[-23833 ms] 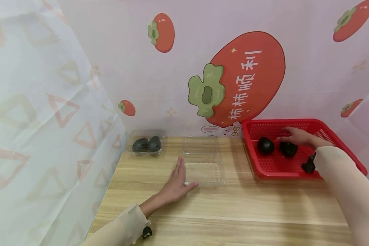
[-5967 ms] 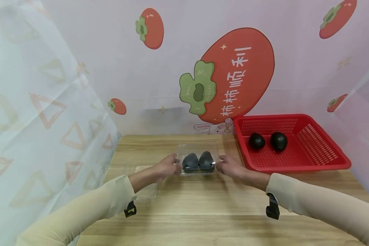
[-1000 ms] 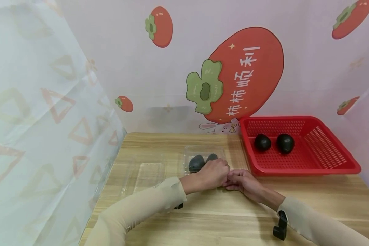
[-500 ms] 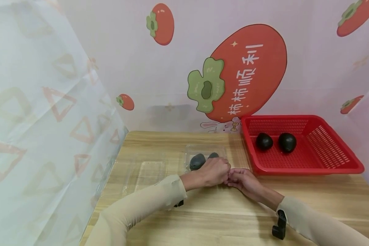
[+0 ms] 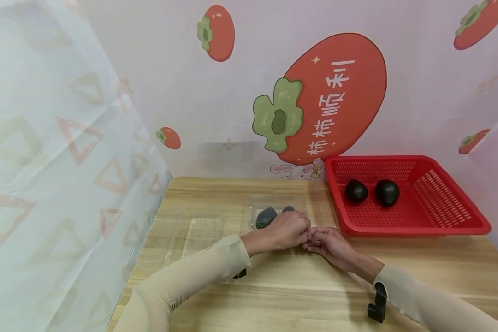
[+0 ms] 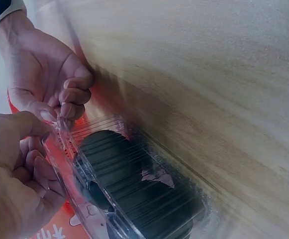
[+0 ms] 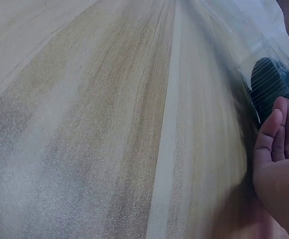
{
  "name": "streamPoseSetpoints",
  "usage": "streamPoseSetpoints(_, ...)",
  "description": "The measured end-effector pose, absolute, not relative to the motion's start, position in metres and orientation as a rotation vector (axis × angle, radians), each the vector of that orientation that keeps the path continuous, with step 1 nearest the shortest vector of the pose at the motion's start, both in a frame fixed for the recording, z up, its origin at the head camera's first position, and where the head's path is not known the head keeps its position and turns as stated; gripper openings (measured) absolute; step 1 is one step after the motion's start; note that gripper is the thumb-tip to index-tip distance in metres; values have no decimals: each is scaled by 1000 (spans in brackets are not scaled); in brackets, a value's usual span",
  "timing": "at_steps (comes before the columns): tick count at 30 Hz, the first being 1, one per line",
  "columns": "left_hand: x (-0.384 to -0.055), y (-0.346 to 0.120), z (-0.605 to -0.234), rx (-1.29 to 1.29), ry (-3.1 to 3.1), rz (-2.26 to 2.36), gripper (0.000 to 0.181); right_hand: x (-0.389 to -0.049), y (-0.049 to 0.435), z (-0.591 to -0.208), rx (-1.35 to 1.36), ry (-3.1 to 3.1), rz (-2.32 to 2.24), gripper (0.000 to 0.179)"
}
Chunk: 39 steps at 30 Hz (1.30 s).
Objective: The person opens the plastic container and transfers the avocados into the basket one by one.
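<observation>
Left hand [image 5: 285, 229] has crossed beside the right hand [image 5: 332, 246], both pinching 1 clear, ribbed box [image 5: 275, 201].

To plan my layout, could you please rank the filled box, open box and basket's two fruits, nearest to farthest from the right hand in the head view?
1. Filled box: at the right hand.
2. Left fruit: inside the basket's left side.
3. Right fruit: just right of that.
4. Open box: on the left.

Right hand [image 7: 279, 167] at clear container [image 7: 286, 72]; dark fruit [image 7: 266, 82] inside; wood-grain tabletop [image 7: 119, 124]
</observation>
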<state>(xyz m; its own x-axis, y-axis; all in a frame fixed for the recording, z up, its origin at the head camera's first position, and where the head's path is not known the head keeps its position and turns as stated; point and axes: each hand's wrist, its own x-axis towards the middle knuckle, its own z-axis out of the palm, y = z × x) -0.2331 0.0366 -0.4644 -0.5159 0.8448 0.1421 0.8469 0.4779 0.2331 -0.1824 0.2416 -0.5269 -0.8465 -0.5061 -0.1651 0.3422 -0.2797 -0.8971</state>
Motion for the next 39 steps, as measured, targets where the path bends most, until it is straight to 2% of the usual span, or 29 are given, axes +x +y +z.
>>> streamPoseSetpoints(17,-227,37,-454,-1519,-2670,-305,10,-180,242,-522,-111,1503,-2136,31)
streamPoseSetpoints(32,-227,37,-455,-1513,-2688,-343,9,-181,241,-523,-131,1473,-2163,32)
streamPoseSetpoints(39,-227,21,-446,-1388,-2726,-451,11,-179,243,-522,-136,1611,-2076,21)
